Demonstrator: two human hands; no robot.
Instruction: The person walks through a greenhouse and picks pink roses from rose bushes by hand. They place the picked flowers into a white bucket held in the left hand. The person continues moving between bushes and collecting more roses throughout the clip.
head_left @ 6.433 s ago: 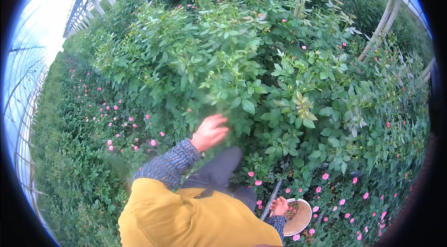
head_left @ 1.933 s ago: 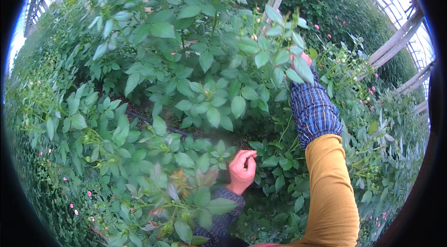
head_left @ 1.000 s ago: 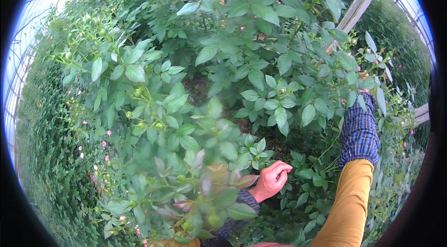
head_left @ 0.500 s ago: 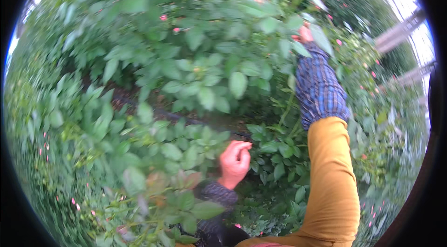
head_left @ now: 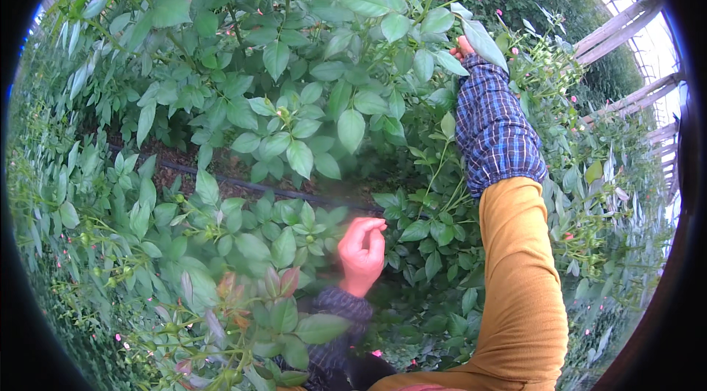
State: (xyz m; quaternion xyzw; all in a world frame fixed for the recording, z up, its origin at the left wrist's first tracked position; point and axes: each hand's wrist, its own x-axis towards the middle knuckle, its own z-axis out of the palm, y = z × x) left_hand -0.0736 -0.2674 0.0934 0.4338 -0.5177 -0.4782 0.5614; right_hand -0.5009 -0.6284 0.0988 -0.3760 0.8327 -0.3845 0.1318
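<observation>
Among rose leaves (head_left: 294, 148), the left hand (head_left: 361, 252) fingers press together; right hand (head_left: 462, 46) fingers hidden, cannot tell.

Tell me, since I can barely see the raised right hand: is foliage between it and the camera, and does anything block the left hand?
Yes. Large green leaves overlap the right hand, leaving only a bit of it visible above the plaid cuff. The left hand shows unobstructed, fingers curled among lower leaves; what it pinches cannot be told.
</observation>
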